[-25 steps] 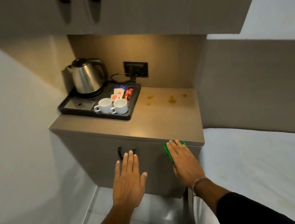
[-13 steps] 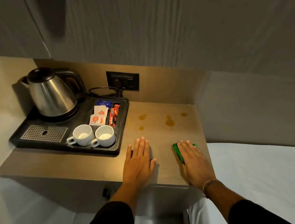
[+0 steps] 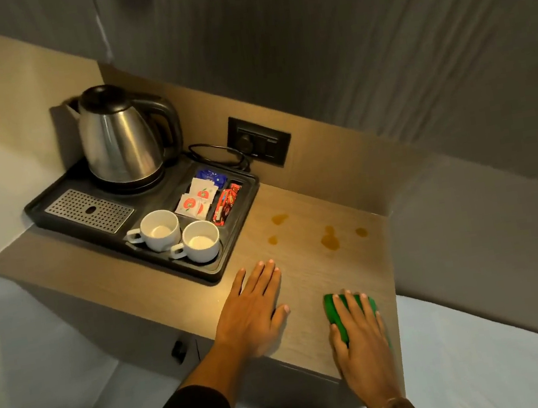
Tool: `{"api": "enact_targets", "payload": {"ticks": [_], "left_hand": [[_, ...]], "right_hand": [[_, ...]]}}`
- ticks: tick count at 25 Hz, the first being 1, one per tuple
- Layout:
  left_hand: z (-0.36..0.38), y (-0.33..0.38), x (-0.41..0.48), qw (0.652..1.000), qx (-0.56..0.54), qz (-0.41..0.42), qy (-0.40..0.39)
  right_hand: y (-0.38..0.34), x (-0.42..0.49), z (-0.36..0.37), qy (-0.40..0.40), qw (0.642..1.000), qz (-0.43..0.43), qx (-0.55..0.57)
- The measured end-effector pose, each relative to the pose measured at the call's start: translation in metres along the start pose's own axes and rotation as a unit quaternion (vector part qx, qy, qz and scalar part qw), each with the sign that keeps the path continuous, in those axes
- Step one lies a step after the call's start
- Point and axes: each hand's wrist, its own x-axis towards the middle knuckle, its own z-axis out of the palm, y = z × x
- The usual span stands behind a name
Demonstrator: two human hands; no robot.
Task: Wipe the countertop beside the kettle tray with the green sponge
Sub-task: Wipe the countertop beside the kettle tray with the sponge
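A green sponge (image 3: 335, 313) lies on the wooden countertop (image 3: 309, 277) near its front right corner. My right hand (image 3: 360, 336) presses flat on top of it, fingers covering most of it. Flat on the countertop to the left rests my left hand (image 3: 252, 306), fingers spread and holding nothing. Several amber spill spots (image 3: 329, 239) mark the surface beyond both hands. The black kettle tray (image 3: 52, 196) sits at the left with a steel kettle (image 3: 120, 140) on it.
The tray also holds two white cups (image 3: 179, 239) and sachets (image 3: 199, 198). A wall socket (image 3: 260, 141) with a plugged cable is behind. Overhead cabinets hang low above. A white bed (image 3: 507, 360) borders the right edge; a wall closes the left.
Both hands rose from in front of the cabinet onto the countertop, the sponge under my right hand. The view has drawn closer and looks more steeply down at the surface.
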Motion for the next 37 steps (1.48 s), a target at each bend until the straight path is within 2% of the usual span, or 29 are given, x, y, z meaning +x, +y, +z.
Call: {"api": "enact_targets", "payload": {"ticks": [2, 4, 7, 9, 11, 12, 14, 17, 18, 22, 24, 26, 27, 29, 31, 32, 34, 37], "left_hand": [[0.006, -0.003, 0.000, 1.000, -0.007, 0.003, 0.017], [0.010, -0.005, 0.002, 1.000, -0.009, 0.007, 0.028], [0.015, -0.007, 0.004, 0.999, -0.011, 0.008, 0.042], [0.014, -0.006, 0.004, 0.999, -0.011, 0.011, 0.041], [0.014, -0.005, 0.002, 0.999, -0.011, 0.005, 0.041], [0.013, -0.004, 0.002, 0.999, -0.011, 0.001, 0.041], [0.012, -0.004, 0.005, 0.999, -0.014, 0.001, 0.035], [0.011, -0.004, 0.004, 0.999, -0.023, 0.001, 0.035], [0.011, -0.004, 0.003, 0.999, -0.025, 0.002, 0.034], [0.008, -0.002, 0.003, 0.999, -0.031, -0.003, 0.037], [0.006, -0.002, 0.004, 0.999, -0.029, -0.001, 0.035], [0.005, -0.001, 0.003, 0.999, -0.030, 0.000, 0.032], [0.004, -0.001, 0.003, 0.999, -0.031, 0.000, 0.030], [0.003, -0.001, 0.002, 0.999, -0.033, -0.003, 0.025], [0.003, -0.001, 0.002, 0.999, -0.030, -0.006, 0.023], [0.003, -0.001, 0.002, 0.999, -0.029, -0.006, 0.020], [0.003, -0.001, 0.004, 0.999, -0.026, -0.005, 0.018], [0.002, -0.001, 0.004, 0.999, -0.029, -0.004, 0.022]], "right_hand": [[0.020, 0.009, -0.007, 0.000, 1.000, -0.022, 0.005], [0.028, 0.044, -0.015, 0.019, 1.000, -0.001, 0.024], [0.004, 0.109, -0.025, 0.019, 0.999, 0.016, 0.032], [-0.001, 0.110, -0.017, -0.010, 0.998, -0.044, 0.037], [0.023, 0.085, -0.014, -0.043, 0.991, -0.125, 0.028], [0.041, 0.078, -0.020, -0.044, 0.989, -0.138, 0.018], [0.064, 0.102, -0.029, -0.022, 0.993, -0.108, 0.048], [0.045, 0.171, -0.038, 0.024, 0.995, 0.039, 0.088], [0.037, 0.177, -0.033, 0.024, 0.996, 0.044, 0.077], [0.075, 0.143, -0.026, -0.012, 0.992, -0.114, 0.053], [0.083, 0.162, -0.034, -0.008, 0.995, -0.072, 0.071], [0.056, 0.199, -0.038, 0.025, 0.995, 0.035, 0.089], [0.039, 0.206, -0.035, 0.023, 0.995, 0.047, 0.086], [0.022, 0.194, -0.023, -0.007, 0.996, -0.045, 0.073], [0.043, 0.158, -0.022, -0.046, 0.982, -0.171, 0.069], [0.061, 0.147, -0.028, -0.056, 0.977, -0.193, 0.073], [0.073, 0.159, -0.035, -0.043, 0.983, -0.157, 0.089], [0.031, 0.207, -0.033, 0.022, 0.995, 0.008, 0.101]]}}
